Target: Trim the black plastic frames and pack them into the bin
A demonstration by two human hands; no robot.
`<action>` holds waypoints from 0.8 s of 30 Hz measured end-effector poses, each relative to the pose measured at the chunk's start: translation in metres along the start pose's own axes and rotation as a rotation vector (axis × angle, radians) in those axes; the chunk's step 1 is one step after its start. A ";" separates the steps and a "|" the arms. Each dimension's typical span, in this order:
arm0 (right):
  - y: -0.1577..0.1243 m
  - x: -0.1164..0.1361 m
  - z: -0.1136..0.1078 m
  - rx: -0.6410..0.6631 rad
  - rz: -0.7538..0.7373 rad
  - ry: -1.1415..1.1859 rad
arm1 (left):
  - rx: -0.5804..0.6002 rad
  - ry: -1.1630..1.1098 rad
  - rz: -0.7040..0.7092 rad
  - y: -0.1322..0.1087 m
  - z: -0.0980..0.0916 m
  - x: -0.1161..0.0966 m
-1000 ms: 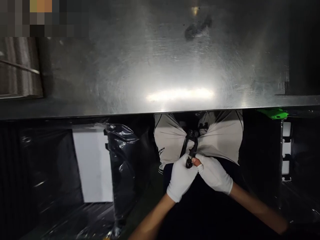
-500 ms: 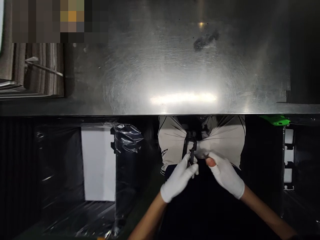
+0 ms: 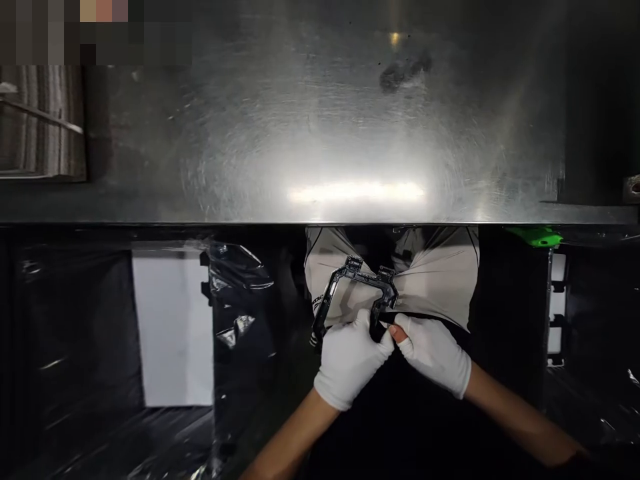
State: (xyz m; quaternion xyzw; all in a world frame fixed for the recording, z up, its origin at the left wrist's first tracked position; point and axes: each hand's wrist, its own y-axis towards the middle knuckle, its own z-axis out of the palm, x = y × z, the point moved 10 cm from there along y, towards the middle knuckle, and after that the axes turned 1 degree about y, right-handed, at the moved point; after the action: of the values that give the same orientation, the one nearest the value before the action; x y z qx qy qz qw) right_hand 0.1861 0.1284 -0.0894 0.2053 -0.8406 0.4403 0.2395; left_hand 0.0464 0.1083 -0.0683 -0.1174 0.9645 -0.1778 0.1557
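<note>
Above my lap, my left hand [image 3: 350,357], in a white glove, is closed on a black plastic frame [image 3: 327,300]. The frame is angular and open in the middle, with small tabs along its far edge. My right hand [image 3: 434,353], gloved with the thumb tip bare, is pinched close against the frame's right side. A small pale tip shows at its fingers, but what it belongs to is mostly hidden. Both hands nearly meet at the frame's near right corner.
A scratched metal table [image 3: 300,133] lies ahead, with a bundled cardboard stack [image 3: 45,133] at its left. Below the edge, a dark plastic-lined bin with a white panel [image 3: 173,327] stands left. A green object [image 3: 537,236] and another lined bin [image 3: 555,307] are right.
My left hand has turned the black frame from nearly edge-on to face up. My right hand has moved left, up to the frame. The view has shifted slightly right.
</note>
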 end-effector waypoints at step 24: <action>-0.005 0.001 -0.001 0.041 0.074 -0.091 | 0.007 0.049 0.043 -0.001 0.009 -0.006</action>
State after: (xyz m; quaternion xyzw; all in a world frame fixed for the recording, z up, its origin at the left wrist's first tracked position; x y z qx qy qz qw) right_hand 0.1886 0.1269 -0.0853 0.1987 -0.8485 0.4560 0.1807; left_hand 0.0549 0.1064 -0.0746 -0.0917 0.9697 -0.1807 0.1363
